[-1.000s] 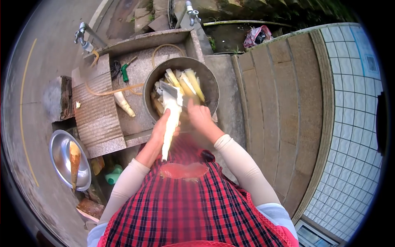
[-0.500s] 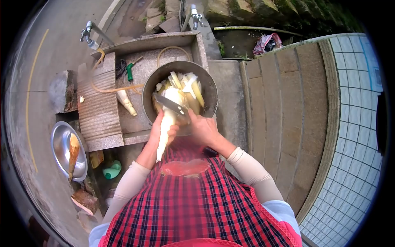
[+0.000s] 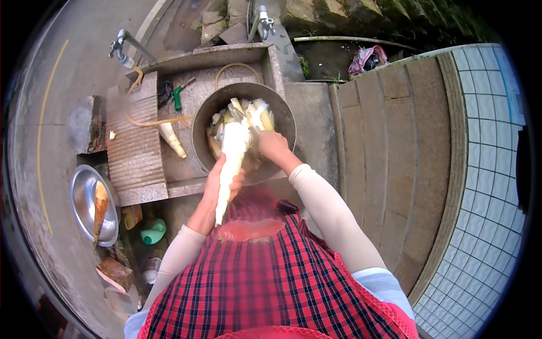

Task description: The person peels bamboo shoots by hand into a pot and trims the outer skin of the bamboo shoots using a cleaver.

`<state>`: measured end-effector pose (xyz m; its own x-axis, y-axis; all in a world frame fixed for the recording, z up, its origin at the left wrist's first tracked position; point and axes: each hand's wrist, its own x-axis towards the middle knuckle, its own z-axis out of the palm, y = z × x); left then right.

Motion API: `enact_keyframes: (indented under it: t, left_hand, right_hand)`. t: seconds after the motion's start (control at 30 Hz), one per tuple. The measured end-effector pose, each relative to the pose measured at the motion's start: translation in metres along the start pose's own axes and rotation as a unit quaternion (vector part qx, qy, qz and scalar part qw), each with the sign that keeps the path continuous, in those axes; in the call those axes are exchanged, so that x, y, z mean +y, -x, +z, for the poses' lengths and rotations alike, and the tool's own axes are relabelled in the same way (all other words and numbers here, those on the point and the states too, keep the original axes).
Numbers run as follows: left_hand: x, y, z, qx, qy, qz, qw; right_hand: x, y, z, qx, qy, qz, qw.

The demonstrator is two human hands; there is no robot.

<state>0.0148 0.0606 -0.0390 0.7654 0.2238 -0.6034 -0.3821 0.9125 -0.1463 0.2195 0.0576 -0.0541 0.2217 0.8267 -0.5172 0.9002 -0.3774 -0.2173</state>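
My left hand [image 3: 222,176] is closed around a pale peeled bamboo shoot [image 3: 230,164], which slants with its thin tip toward my apron and its thick end over the pot. My right hand [image 3: 273,145] is closed just right of the thick end, inside the pot's near rim. It grips a knife, whose blade is seen nearly edge-on and is hard to make out. Cut bamboo shoot pieces [image 3: 258,114] lie in the large metal pot [image 3: 289,124] under both hands.
The pot stands in a stone sink [image 3: 212,62] with a ribbed washboard [image 3: 135,147]. Another bamboo shoot [image 3: 172,140], a green-handled tool [image 3: 178,99] and a hose [image 3: 152,123] lie left of it. A steel basin [image 3: 82,198] sits lower left; steps [image 3: 389,164] run along the right.
My right hand has moved slightly right and up with the knife, whose broad blade no longer crosses the bamboo shoot. My left hand still holds the shoot in nearly the same place.
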Motion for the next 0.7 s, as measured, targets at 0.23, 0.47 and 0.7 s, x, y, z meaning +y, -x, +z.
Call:
enact_keyframes:
  t: [0.23,0.47,0.7]
  left_hand:
    - [0.014,0.013,-0.004,0.130,-0.134,0.039,0.982]
    - [0.013,0.011,0.023,0.175,-0.351,0.111,0.913]
    - [0.006,0.002,0.018,0.177,-0.244,0.100,0.948]
  right_hand:
    - [0.013,0.010,-0.002,0.057,-0.156,0.068,0.984]
    - [-0.022,0.073,-0.008,0.133,-0.037,-0.111,0.984]
    - [-0.025,0.072,0.016,0.172,0.048,-0.183,0.967]
